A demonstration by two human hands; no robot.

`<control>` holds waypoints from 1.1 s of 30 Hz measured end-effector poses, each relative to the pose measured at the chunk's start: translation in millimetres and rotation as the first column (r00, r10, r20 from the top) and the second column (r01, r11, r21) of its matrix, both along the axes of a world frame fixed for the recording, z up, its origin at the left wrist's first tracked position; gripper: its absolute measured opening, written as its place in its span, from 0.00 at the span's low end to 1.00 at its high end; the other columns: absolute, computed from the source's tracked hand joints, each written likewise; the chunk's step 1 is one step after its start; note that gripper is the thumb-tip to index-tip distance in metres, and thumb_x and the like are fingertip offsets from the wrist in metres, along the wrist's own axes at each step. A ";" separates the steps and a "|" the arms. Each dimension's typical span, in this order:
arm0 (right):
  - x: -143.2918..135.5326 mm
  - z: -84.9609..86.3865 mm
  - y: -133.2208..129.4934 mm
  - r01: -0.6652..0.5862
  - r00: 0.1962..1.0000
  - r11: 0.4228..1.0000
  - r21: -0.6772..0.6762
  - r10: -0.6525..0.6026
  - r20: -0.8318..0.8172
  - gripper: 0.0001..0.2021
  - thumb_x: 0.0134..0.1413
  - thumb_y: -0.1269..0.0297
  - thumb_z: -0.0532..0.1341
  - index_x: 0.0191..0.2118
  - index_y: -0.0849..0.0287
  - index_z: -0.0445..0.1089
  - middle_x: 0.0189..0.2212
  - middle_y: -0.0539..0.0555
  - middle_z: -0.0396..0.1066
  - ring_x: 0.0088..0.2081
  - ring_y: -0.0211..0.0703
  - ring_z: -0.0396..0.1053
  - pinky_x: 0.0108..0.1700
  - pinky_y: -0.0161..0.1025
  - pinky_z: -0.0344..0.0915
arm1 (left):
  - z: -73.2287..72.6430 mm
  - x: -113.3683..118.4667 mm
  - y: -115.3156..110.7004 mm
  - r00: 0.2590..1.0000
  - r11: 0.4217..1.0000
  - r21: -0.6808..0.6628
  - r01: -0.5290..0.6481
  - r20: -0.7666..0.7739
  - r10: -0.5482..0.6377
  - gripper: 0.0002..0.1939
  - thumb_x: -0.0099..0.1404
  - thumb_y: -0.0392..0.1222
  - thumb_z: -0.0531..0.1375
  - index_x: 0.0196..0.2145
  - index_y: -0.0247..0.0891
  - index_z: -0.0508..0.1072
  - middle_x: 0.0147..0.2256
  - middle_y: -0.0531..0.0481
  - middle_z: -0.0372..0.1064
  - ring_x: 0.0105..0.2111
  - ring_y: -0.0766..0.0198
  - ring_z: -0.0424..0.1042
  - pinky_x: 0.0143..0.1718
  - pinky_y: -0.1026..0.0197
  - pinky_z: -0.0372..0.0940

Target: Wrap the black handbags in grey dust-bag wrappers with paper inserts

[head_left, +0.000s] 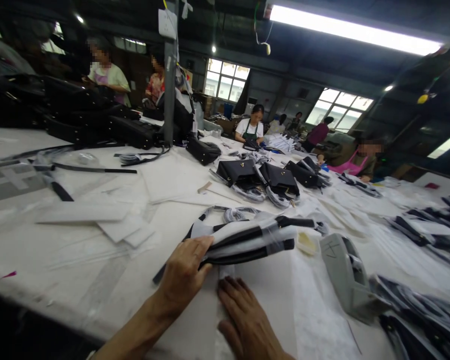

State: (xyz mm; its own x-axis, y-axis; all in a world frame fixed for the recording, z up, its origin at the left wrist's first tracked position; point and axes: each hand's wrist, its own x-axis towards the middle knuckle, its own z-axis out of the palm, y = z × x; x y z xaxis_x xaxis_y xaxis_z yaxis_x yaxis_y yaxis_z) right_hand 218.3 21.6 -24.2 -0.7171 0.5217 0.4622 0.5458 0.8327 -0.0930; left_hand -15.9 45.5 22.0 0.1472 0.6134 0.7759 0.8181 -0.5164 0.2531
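My left hand (185,265) is closed around a bundle of black straps (243,240), which look like bag straps partly wrapped in white sheeting. Clear tape or film binds the bundle near its right end. Just below it, my right hand (247,315) lies palm down, fingers stretched out, on a translucent strip on the white table (180,320). Nothing shows in that hand, though its underside is hidden. To its right stands a grey tape dispenser (347,280), with a pale yellow piece (306,244) beside it. Behind the bundle rests a coil of wrapped strap (240,214).
Black handbags (240,172) with wrapped straps stand farther back. More black bags (78,107) are piled at the left, near a metal post (169,95). White sheets (97,215) lie to the left. Wrapped straps (420,305) crowd the right side. Several co-workers sit or stand beyond.
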 end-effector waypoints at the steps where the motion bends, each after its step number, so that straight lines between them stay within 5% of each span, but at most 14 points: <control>1: -0.8 3.2 -2.8 -0.036 0.999 0.999 0.023 0.037 -0.035 0.23 0.63 0.64 0.58 0.62 0.62 0.64 0.55 0.60 0.73 0.57 0.50 0.69 0.58 0.46 0.69 | -1.9 3.4 -2.6 1.000 1.000 0.012 0.019 -0.019 -0.018 0.17 0.68 0.30 0.53 0.54 0.35 0.68 0.45 0.43 0.74 0.44 0.55 0.73 0.45 0.54 0.68; 7: -5.6 63.7 -10.4 -0.209 0.943 0.965 0.158 0.242 -0.229 0.10 0.62 0.73 0.61 0.48 0.60 0.72 0.34 0.54 0.80 0.36 0.40 0.77 0.40 0.33 0.74 | -28.2 22.9 -30.1 0.960 0.958 0.194 0.211 -0.227 -0.165 0.19 0.75 0.30 0.44 0.47 0.33 0.74 0.45 0.45 0.75 0.47 0.58 0.72 0.48 0.55 0.64; 11: 2.6 96.1 25.7 0.057 0.952 0.998 -0.040 -0.067 -0.299 0.07 0.62 0.70 0.61 0.43 0.56 0.75 0.35 0.54 0.78 0.37 0.43 0.76 0.42 0.37 0.72 | -45.5 24.4 -37.0 0.954 0.948 0.239 0.212 -0.262 -0.148 0.19 0.75 0.31 0.46 0.46 0.35 0.76 0.45 0.46 0.75 0.47 0.57 0.71 0.49 0.54 0.63; 14: 3.1 96.9 76.9 0.301 0.926 0.865 -0.402 -0.365 -0.092 0.09 0.62 0.64 0.59 0.36 0.55 0.78 0.32 0.52 0.78 0.36 0.45 0.76 0.41 0.38 0.70 | -55.2 23.5 -33.4 0.946 0.934 0.275 0.228 -0.288 -0.146 0.19 0.75 0.31 0.46 0.46 0.35 0.77 0.45 0.45 0.74 0.47 0.57 0.72 0.49 0.54 0.64; 16: -2.3 91.1 110.4 0.390 0.915 0.741 -0.547 -0.378 0.141 0.13 0.62 0.63 0.57 0.35 0.56 0.80 0.30 0.50 0.78 0.34 0.45 0.75 0.39 0.37 0.69 | -59.2 24.1 -30.1 0.950 0.921 0.317 0.226 -0.280 -0.136 0.18 0.75 0.32 0.47 0.45 0.35 0.77 0.45 0.44 0.74 0.47 0.57 0.72 0.49 0.54 0.65; 18: -10.2 84.7 136.6 0.424 0.905 0.697 -0.578 -0.339 0.256 0.14 0.62 0.64 0.56 0.36 0.57 0.81 0.29 0.49 0.78 0.34 0.44 0.75 0.38 0.35 0.68 | -59.5 25.0 -28.4 0.959 0.904 0.370 0.213 -0.255 -0.122 0.17 0.74 0.31 0.48 0.43 0.36 0.77 0.43 0.45 0.74 0.46 0.59 0.73 0.48 0.55 0.65; 26: -21.1 85.1 173.4 0.497 0.841 0.738 -0.457 -0.281 0.461 0.14 0.51 0.71 0.62 0.41 0.53 0.81 0.39 0.53 0.80 0.43 0.47 0.75 0.43 0.35 0.65 | -39.8 19.9 -32.9 0.946 0.924 0.312 0.219 -0.299 -0.123 0.13 0.73 0.31 0.53 0.40 0.39 0.78 0.41 0.50 0.76 0.42 0.62 0.76 0.45 0.58 0.67; 33: -31.9 83.3 177.4 0.397 0.762 0.837 -0.377 -0.071 0.644 0.21 0.52 0.67 0.67 0.52 0.45 0.75 0.42 0.54 0.79 0.46 0.51 0.75 0.44 0.39 0.66 | -43.4 18.7 -32.5 0.944 0.931 0.287 0.227 -0.299 -0.138 0.12 0.73 0.32 0.55 0.41 0.39 0.78 0.41 0.50 0.77 0.42 0.63 0.76 0.46 0.59 0.69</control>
State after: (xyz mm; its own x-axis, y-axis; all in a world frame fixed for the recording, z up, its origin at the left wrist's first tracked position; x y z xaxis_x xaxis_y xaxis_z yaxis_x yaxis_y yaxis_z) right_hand 186.3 199.0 59.1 -0.5757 0.7386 -0.3507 0.7941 0.6073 -0.0247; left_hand 2.7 13.0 -21.5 0.4632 0.2874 0.8383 0.7159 -0.6790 -0.1628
